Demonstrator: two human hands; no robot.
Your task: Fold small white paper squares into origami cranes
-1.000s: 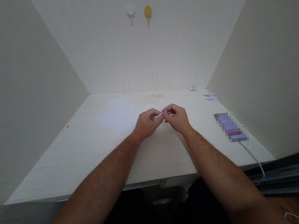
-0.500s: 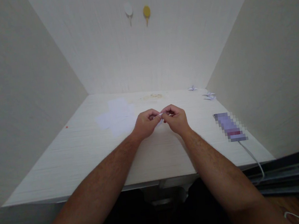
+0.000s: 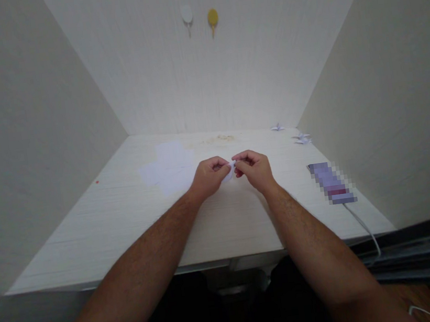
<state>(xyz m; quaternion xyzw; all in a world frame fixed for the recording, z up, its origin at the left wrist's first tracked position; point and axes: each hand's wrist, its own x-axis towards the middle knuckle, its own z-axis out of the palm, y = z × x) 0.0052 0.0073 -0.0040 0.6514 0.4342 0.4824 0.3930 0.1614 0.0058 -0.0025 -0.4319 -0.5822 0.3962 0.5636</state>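
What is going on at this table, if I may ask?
A person has a small piece of white paper between their hands at a white table. The left hand pinches it; the right hand is close beside it, but whether it grips the paper is too small to tell. Loose white sheets lie to the left, and small folded paper figures sit toward the far right corner.

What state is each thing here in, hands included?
Left hand: fingers shut on paper
Right hand: fingers curled, touch on paper unclear
Paper: pinched, folds unclear
Sheets: flat, overlapping
Figures: folded
Phone: cable attached, screen obscured
Hooks: wall-mounted, bare
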